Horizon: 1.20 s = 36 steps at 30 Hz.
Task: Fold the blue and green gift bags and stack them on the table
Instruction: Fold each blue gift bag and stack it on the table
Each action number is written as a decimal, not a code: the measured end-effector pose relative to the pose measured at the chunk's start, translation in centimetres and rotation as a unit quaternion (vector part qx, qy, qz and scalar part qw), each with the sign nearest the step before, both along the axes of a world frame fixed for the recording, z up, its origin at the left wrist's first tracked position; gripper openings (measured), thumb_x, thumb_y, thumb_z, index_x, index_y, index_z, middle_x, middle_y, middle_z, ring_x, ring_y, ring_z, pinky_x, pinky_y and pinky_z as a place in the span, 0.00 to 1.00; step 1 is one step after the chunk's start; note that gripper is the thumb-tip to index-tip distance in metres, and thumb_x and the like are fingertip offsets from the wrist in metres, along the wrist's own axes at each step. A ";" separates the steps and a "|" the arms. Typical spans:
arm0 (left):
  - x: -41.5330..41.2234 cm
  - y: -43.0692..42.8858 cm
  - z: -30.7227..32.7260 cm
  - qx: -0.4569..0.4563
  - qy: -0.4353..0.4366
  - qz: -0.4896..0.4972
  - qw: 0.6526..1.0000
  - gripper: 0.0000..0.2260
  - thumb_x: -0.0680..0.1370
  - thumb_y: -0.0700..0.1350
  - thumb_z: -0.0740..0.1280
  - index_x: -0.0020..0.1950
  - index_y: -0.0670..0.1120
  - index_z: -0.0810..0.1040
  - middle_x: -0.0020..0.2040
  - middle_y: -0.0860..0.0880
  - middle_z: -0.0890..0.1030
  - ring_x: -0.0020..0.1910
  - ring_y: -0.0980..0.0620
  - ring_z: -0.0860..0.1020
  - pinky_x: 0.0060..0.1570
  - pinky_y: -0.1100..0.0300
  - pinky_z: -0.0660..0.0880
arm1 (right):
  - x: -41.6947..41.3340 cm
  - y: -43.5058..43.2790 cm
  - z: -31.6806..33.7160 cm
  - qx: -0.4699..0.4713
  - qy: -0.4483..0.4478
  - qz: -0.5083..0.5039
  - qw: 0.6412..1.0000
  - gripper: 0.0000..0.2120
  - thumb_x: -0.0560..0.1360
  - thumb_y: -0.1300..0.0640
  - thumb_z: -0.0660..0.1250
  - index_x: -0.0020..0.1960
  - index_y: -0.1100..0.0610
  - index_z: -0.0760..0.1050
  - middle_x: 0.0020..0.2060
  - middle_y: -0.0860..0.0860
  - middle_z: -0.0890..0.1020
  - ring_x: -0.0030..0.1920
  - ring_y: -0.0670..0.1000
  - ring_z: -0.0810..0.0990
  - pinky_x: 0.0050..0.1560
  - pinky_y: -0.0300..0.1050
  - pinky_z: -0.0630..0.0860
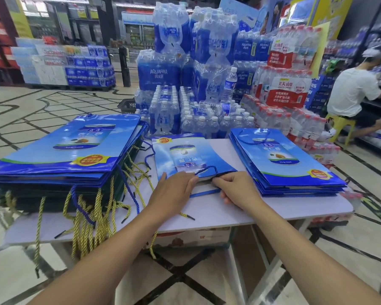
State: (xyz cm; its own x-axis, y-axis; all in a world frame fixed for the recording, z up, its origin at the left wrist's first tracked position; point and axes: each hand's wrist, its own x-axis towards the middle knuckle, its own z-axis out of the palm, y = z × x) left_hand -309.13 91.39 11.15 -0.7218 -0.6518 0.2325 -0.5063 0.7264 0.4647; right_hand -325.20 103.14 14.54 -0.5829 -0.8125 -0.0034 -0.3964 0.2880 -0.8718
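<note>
A single blue gift bag (185,155) lies flat in the middle of the white table (273,205), its open mouth toward me. My left hand (174,190) rests on the bag's near edge with straight fingers, touching the blue cord handle. My right hand (238,188) pinches the bag's near rim with curled fingers. A tall stack of flat blue bags over dark green ones (59,155) sits at the left, with yellow and blue cords hanging off the table edge. A lower stack of blue bags (284,164) lies at the right.
Shrink-wrapped packs of water bottles (185,84) are piled right behind the table. A person in a white shirt (352,91) sits on a yellow stool at the far right by shelves. A tiled shop floor surrounds the table, with boxes under it.
</note>
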 end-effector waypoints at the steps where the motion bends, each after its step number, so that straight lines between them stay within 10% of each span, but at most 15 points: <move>1: 0.0 0.0 -0.1 0.006 0.006 0.001 1.000 0.20 0.87 0.58 0.48 0.64 0.55 0.78 0.65 0.58 0.80 0.67 0.57 0.73 0.79 0.43 0.53 | 0.2 -0.1 0.3 0.004 -0.070 -0.012 0.997 0.11 0.79 0.53 0.70 0.41 0.57 0.85 0.25 0.49 0.78 0.22 0.46 0.73 0.25 0.35 0.68; 6: -0.1 -0.4 -0.5 0.015 0.047 0.016 0.999 0.18 0.88 0.57 0.48 0.44 0.57 0.70 0.42 0.56 0.77 0.43 0.59 0.73 0.74 0.40 0.60 | 0.9 -0.2 1.2 0.034 -0.272 -0.007 0.962 0.11 0.79 0.54 0.69 0.47 0.61 0.86 0.25 0.48 0.76 0.22 0.43 0.69 0.22 0.33 0.64; 10: -0.1 -0.4 -0.1 -0.002 0.025 0.010 1.000 0.18 0.88 0.57 0.47 0.42 0.58 0.68 0.40 0.56 0.73 0.45 0.53 0.70 0.73 0.39 0.60 | 1.6 0.3 1.5 0.071 -0.017 0.043 0.996 0.12 0.80 0.51 0.67 0.44 0.55 0.86 0.27 0.50 0.82 0.23 0.45 0.73 0.31 0.40 0.72; 16: 0.3 0.0 0.0 -0.011 -0.002 -0.027 1.000 0.17 0.88 0.56 0.50 0.57 0.57 0.78 0.58 0.59 0.79 0.62 0.57 0.73 0.76 0.36 0.54 | -0.7 -0.4 3.3 0.003 0.322 -0.010 0.947 0.16 0.76 0.36 0.68 0.39 0.47 0.81 0.33 0.44 0.81 0.39 0.46 0.79 0.38 0.46 0.73; 20: 0.5 0.0 0.1 -0.018 -0.028 -0.040 0.999 0.19 0.86 0.60 0.52 0.72 0.61 0.76 0.73 0.58 0.73 0.75 0.58 0.66 0.77 0.37 0.51 | -2.6 -2.5 3.2 0.147 0.361 0.094 0.916 0.14 0.76 0.40 0.69 0.59 0.43 0.80 0.51 0.42 0.82 0.53 0.47 0.79 0.51 0.47 0.75; 25: 0.7 0.2 0.2 -0.031 -0.076 -0.047 0.996 0.20 0.83 0.67 0.53 0.73 0.68 0.72 0.82 0.52 0.61 0.82 0.48 0.55 0.80 0.39 0.46 | -3.8 -3.9 2.4 0.193 0.371 0.115 0.901 0.04 0.77 0.49 0.67 0.47 0.46 0.80 0.47 0.43 0.84 0.50 0.50 0.81 0.52 0.52 0.80; 31: 0.9 0.2 0.4 -0.028 -0.090 -0.051 0.994 0.22 0.81 0.71 0.51 0.73 0.71 0.69 0.84 0.50 0.55 0.83 0.44 0.50 0.81 0.42 0.45 | -3.4 -6.1 3.2 0.084 0.050 0.030 0.995 0.04 0.80 0.62 0.60 0.52 0.55 0.71 0.39 0.50 0.86 0.42 0.51 0.84 0.42 0.45 0.78; 36: 0.9 0.3 0.5 -0.031 -0.098 -0.067 0.992 0.21 0.82 0.70 0.51 0.73 0.72 0.69 0.85 0.48 0.52 0.83 0.44 0.47 0.81 0.43 0.44 | -1.9 -7.9 5.5 0.078 -0.294 0.078 0.949 0.13 0.80 0.49 0.66 0.59 0.56 0.76 0.37 0.50 0.82 0.30 0.48 0.71 0.34 0.41 0.71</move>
State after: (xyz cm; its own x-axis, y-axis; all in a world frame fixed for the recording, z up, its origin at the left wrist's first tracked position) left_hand -308.24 91.65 11.68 -0.8366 -0.5356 0.1149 -0.4793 0.8173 0.3197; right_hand -327.10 95.26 20.08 -0.3160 -0.8514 -0.4186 0.0983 0.4094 -0.9070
